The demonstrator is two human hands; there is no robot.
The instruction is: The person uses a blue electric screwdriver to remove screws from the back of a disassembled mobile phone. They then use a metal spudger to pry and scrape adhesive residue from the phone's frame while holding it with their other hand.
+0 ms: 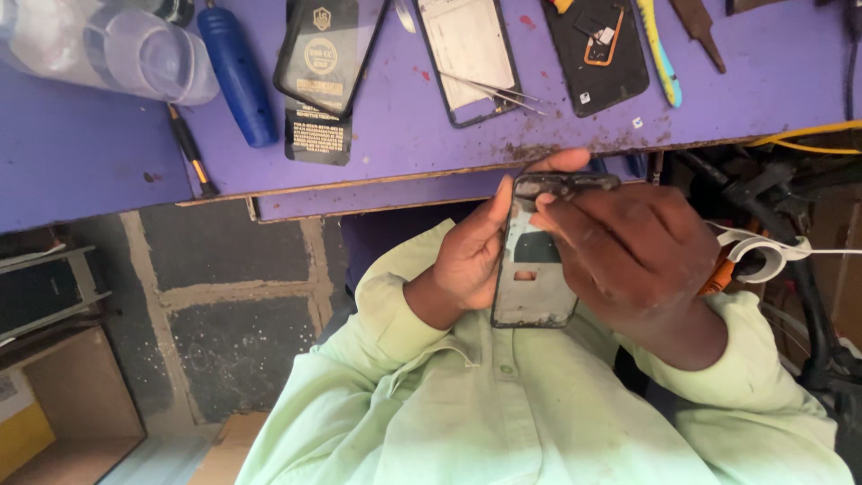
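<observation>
frame (533, 283): dull grey metal, perhaps plastic-edged
bench (395, 135): matt purple paint, chipped
shirt (503, 413): soft pale-green cloth
tweezers (498, 90): shiny metal

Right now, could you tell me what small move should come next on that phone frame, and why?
Probably keep the left hand steady while the right hand works along the top edge of the phone frame; both hands grip it in mid-air, off the purple table.

A phone frame (532, 278) is being held between both hands, near the workbench (81, 153); tweezers (494, 92) are lying far on it.
</observation>
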